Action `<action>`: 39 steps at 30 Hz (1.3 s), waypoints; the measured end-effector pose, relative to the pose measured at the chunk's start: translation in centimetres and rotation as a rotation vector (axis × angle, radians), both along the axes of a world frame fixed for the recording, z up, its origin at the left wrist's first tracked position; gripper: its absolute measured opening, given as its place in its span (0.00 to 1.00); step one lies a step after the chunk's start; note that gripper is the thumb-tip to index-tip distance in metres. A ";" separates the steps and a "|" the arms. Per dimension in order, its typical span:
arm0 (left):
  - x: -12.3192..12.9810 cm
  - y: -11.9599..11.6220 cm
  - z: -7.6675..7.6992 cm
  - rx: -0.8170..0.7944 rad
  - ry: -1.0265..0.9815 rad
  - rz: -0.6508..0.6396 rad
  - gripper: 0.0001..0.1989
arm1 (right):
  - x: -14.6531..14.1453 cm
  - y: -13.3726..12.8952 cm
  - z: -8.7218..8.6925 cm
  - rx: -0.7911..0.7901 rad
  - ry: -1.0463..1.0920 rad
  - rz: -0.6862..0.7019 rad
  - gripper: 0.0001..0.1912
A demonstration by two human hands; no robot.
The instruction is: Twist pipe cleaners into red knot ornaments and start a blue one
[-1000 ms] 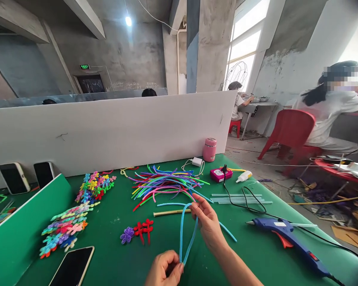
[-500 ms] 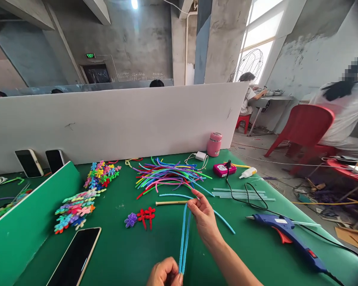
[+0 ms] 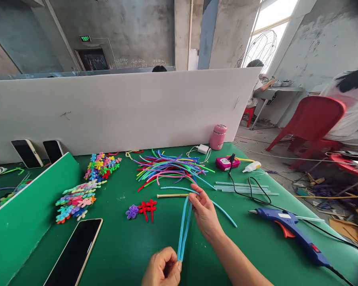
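Note:
A blue pipe cleaner [image 3: 182,228], doubled into a narrow loop, is stretched between my two hands. My left hand [image 3: 163,267] is closed on its lower ends near the front of the table. At the bend on top, my right hand [image 3: 203,211] pinches it between thumb and fingertips. Behind the right hand lie another blue pipe cleaner [image 3: 226,214] and a thin wooden stick [image 3: 171,196]. To the left rest a purple pipe-cleaner flower [image 3: 132,211] and red pipe-cleaner pieces [image 3: 147,209]. Farther back spreads a pile of many-coloured pipe cleaners [image 3: 170,169].
A blue glue gun [image 3: 289,220] with its cord and clear glue sticks [image 3: 244,188] lie at right. Finished flowers [image 3: 77,198] and a phone [image 3: 74,252] are at left. A white board [image 3: 131,113] closes the back, with a pink jar [image 3: 218,137] before it.
The camera view has tilted down slightly, so the table things sit higher. Both hands keep their hold on the looped blue pipe cleaner, with little other movement.

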State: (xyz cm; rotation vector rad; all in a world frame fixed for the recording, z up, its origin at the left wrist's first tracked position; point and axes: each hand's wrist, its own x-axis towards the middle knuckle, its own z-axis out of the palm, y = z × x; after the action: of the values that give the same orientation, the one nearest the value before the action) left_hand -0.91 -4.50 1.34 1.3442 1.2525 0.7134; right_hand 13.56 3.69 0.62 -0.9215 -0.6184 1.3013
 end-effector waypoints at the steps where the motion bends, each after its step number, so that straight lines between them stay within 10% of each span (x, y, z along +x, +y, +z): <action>1: -0.2 0.4 0.3 -0.015 -0.012 0.015 0.17 | 0.0 0.0 0.1 -0.016 0.007 0.027 0.25; 15: -0.3 3.6 2.0 -0.175 -0.540 0.227 0.15 | -2.6 -2.0 2.6 0.049 -0.128 0.682 0.17; 25: -1.3 3.9 -1.2 -0.055 -0.443 0.316 0.16 | -3.2 -1.5 0.5 -0.060 -0.108 0.543 0.16; 39: -1.8 3.8 -1.4 0.090 -0.124 0.164 0.15 | -3.2 -1.9 -0.5 0.021 -0.190 0.599 0.15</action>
State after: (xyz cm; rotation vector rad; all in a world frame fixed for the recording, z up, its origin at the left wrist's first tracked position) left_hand -2.66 -0.69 -0.02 1.2593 1.2529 0.9638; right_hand 10.36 1.76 0.16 -0.8799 -1.1127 1.7395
